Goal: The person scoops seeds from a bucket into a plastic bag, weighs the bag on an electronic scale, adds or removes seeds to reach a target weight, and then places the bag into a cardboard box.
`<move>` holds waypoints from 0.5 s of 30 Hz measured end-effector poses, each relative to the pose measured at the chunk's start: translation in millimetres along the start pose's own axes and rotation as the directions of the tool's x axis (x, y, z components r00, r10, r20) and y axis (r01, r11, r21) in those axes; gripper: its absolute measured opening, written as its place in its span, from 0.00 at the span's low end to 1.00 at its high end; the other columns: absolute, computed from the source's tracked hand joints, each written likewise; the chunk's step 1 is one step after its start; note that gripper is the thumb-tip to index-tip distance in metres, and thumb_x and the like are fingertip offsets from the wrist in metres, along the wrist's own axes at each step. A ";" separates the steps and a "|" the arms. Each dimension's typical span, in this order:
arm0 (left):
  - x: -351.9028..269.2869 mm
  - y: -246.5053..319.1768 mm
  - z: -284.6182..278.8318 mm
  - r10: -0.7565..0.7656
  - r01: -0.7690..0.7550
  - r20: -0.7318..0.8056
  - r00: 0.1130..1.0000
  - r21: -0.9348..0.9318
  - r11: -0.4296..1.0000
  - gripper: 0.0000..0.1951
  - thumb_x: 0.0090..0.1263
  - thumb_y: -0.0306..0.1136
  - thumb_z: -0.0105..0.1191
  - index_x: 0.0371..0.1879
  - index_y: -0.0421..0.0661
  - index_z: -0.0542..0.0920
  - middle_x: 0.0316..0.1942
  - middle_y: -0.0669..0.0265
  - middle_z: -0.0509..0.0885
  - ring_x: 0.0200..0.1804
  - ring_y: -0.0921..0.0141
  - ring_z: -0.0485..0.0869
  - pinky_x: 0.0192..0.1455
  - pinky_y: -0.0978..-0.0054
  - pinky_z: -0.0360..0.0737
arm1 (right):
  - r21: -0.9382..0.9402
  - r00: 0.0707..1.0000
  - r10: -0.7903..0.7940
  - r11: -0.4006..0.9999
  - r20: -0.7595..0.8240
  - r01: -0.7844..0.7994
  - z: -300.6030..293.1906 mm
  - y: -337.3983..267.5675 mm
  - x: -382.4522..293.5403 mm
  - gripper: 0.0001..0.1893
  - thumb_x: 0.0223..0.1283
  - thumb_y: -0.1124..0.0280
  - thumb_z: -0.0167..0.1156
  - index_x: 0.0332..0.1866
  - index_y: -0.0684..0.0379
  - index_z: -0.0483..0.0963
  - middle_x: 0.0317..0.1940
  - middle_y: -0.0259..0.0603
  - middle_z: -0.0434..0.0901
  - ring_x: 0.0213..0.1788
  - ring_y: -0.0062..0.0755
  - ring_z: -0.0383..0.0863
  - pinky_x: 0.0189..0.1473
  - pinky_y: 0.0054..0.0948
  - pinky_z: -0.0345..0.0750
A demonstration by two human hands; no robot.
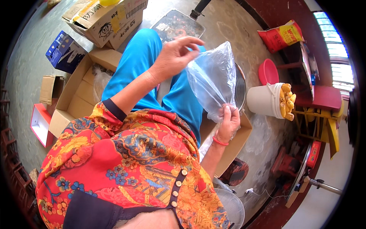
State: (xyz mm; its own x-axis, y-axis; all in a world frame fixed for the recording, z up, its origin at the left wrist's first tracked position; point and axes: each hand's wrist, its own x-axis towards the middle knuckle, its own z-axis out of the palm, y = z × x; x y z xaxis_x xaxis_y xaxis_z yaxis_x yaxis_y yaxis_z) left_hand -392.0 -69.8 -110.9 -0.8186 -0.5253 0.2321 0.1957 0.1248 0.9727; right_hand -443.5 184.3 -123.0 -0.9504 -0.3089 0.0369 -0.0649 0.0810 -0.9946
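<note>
A clear plastic bag (213, 77) stands puffed out above my right knee. The fingertips and thumb of my right hand (230, 121), which has a red bead bracelet at the wrist, pinch the bag's gathered lower end. At the bag's upper left edge is my left hand (178, 55), its fingers curled but apart from the thumb. Whether those fingertips touch the film is hard to see. Below my right forearm lies an open cardboard box (238, 143) with clear plastic in it. Behind the bag, a round metal container (240, 86) is partly hidden.
On my left is an open cardboard box (77, 97) holding a plastic bag (101, 83). Past it are a blue box (65, 53) and a large printed carton (114, 23). To the right are a white bucket of corn cobs (263, 98), a pink basin (268, 71) and a red sack (281, 35).
</note>
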 end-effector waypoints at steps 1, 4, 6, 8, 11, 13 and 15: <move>-0.5 10.9 4.4 0.018 -0.003 0.114 0.993 -0.127 0.992 0.22 0.62 0.33 0.57 0.56 0.46 0.71 0.41 0.67 0.80 0.40 0.80 0.78 0.43 0.85 0.74 | 0.003 1.000 -0.002 1.000 0.003 0.002 3.3 -5.1 -0.8 0.03 0.60 0.76 0.52 0.32 0.61 0.71 0.28 0.32 0.75 0.30 0.16 0.71 0.36 0.17 0.69; -8.5 20.9 20.3 0.035 -0.071 0.323 0.946 0.098 0.993 0.30 0.64 0.47 0.54 0.63 0.48 0.64 0.60 0.58 0.69 0.62 0.67 0.68 0.61 0.69 0.66 | -0.083 0.966 -0.201 0.973 0.161 0.216 19.0 -20.6 -4.4 0.04 0.51 0.80 0.58 0.28 0.66 0.70 0.37 0.40 0.72 0.42 0.26 0.71 0.48 0.23 0.67; -12.7 -2.9 30.2 0.047 -0.133 0.376 0.926 0.206 0.970 0.28 0.68 0.50 0.46 0.63 0.48 0.65 0.62 0.57 0.68 0.64 0.63 0.66 0.63 0.66 0.64 | -0.104 0.942 -0.216 0.963 0.258 0.249 30.6 -31.0 -10.9 0.04 0.49 0.79 0.59 0.27 0.66 0.71 0.41 0.45 0.75 0.46 0.34 0.73 0.52 0.29 0.67; -14.2 -11.4 34.4 0.017 -0.101 0.463 0.886 0.158 0.982 0.25 0.72 0.50 0.37 0.59 0.46 0.69 0.58 0.55 0.71 0.62 0.61 0.68 0.63 0.67 0.64 | -0.094 0.900 -0.203 0.962 0.386 0.257 35.2 -34.8 -15.6 0.04 0.50 0.76 0.58 0.31 0.65 0.75 0.48 0.50 0.74 0.53 0.40 0.72 0.56 0.31 0.65; -11.7 -13.9 31.3 -0.208 0.148 0.599 0.774 0.149 0.978 0.25 0.73 0.51 0.36 0.55 0.44 0.73 0.53 0.54 0.76 0.59 0.61 0.72 0.63 0.69 0.64 | -0.113 0.764 -0.286 0.899 0.578 0.422 38.9 -51.5 -12.3 0.08 0.52 0.74 0.56 0.37 0.63 0.77 0.50 0.51 0.72 0.55 0.40 0.70 0.58 0.32 0.63; -9.6 -18.9 30.5 -0.211 0.132 0.589 0.780 0.174 0.976 0.25 0.72 0.51 0.36 0.53 0.43 0.75 0.50 0.55 0.78 0.55 0.61 0.75 0.61 0.71 0.66 | -0.126 0.780 -0.240 0.918 0.579 0.376 37.4 -44.4 -10.6 0.12 0.53 0.74 0.54 0.42 0.63 0.78 0.52 0.50 0.71 0.57 0.41 0.69 0.60 0.32 0.61; -8.1 -23.1 30.3 -0.180 0.183 0.532 0.827 0.048 0.982 0.24 0.73 0.50 0.37 0.53 0.43 0.75 0.51 0.55 0.78 0.56 0.63 0.74 0.60 0.74 0.67 | -0.010 0.888 -0.142 0.987 0.438 0.163 38.5 -26.0 -6.0 0.13 0.53 0.78 0.52 0.43 0.65 0.77 0.52 0.48 0.71 0.57 0.41 0.69 0.61 0.33 0.61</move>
State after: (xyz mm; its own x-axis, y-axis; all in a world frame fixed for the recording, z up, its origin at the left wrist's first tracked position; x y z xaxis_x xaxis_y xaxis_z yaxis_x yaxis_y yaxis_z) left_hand -406.2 -43.0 -135.2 -0.9998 -0.0095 0.0171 0.0165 0.0662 0.9977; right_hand -424.4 147.6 -101.1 -0.7014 -0.7005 0.1318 -0.2219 0.0389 -0.9743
